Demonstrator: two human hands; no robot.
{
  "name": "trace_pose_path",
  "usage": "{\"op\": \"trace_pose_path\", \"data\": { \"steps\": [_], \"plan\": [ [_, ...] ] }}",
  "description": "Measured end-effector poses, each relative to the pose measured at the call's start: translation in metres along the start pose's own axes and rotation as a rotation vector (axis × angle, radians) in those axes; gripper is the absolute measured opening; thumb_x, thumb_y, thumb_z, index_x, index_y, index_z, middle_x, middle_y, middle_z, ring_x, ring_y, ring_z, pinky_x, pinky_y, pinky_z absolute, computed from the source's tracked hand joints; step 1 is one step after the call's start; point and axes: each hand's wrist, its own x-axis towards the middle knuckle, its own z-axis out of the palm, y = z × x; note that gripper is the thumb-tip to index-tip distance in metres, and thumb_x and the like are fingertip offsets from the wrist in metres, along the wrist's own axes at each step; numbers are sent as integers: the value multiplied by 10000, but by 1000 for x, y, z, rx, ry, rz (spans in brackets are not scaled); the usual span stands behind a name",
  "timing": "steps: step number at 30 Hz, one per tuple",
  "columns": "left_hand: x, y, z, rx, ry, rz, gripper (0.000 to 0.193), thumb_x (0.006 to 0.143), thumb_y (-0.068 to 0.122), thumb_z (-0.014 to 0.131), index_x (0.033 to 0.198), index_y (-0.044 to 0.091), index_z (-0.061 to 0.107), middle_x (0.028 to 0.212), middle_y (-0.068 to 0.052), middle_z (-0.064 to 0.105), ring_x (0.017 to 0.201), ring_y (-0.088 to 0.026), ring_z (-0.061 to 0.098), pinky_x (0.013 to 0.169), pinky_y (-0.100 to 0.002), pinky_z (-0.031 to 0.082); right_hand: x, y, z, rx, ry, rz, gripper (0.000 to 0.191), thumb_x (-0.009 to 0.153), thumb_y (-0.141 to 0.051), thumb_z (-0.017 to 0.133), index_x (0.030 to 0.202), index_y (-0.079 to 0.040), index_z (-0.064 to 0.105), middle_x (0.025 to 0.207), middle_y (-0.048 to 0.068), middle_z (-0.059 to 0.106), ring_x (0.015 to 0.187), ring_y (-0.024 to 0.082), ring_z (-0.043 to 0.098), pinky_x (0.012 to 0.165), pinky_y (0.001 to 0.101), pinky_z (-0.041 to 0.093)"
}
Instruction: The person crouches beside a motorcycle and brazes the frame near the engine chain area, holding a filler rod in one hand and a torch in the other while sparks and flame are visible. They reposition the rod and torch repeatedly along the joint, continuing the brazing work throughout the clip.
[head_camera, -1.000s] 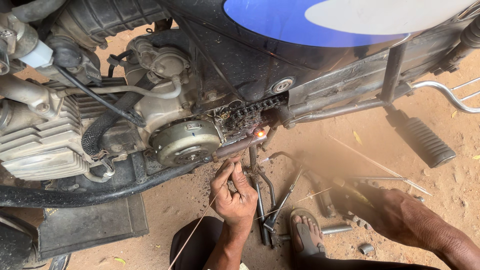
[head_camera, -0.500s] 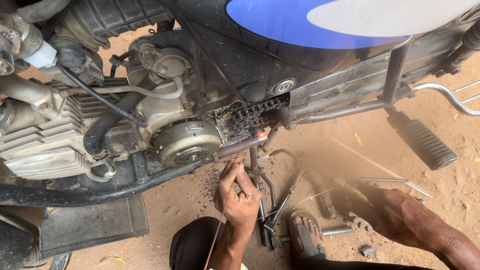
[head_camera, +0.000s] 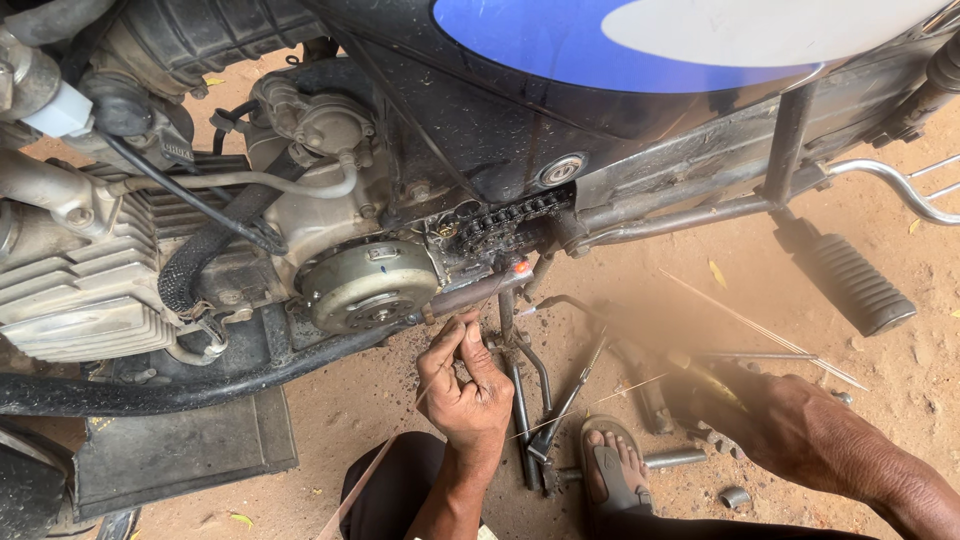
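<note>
Since a moment earlier your left hand (head_camera: 468, 390) had crept up at centre frame, fingers pinched on something too small to identify just below the round engine cover (head_camera: 368, 287), while your right hand (head_camera: 790, 430) stayed low right, grip blurred, unclear.

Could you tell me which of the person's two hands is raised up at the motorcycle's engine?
The left hand, fingertips at the rod beside the round engine cover; the right hand stays low over the sandy ground.
</note>
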Motion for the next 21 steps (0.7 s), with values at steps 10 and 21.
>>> {"op": "trace_pose_path", "data": {
  "steps": [10,21],
  "plan": [
    [5,2,-8,107,-19,65,128,992,-68,626,1078,-28,541,1036,-194,740,967,-284,781,792,-333,681,0,-20,-20,153,-176,320,504,1014,-358,453,1507,-324,354,1060,-1,749,887,146,798,785,325,677],
    [-6,0,-1,3,-12,92,173,993,-57,642,1113,-22,523,1033,-184,729,956,-267,774,826,-321,677,-1,-20,-24,21,57,160,431,923,-257,607,1349,-221,550,979,59,711,643,177,731,600,342,655]
  ]
}}
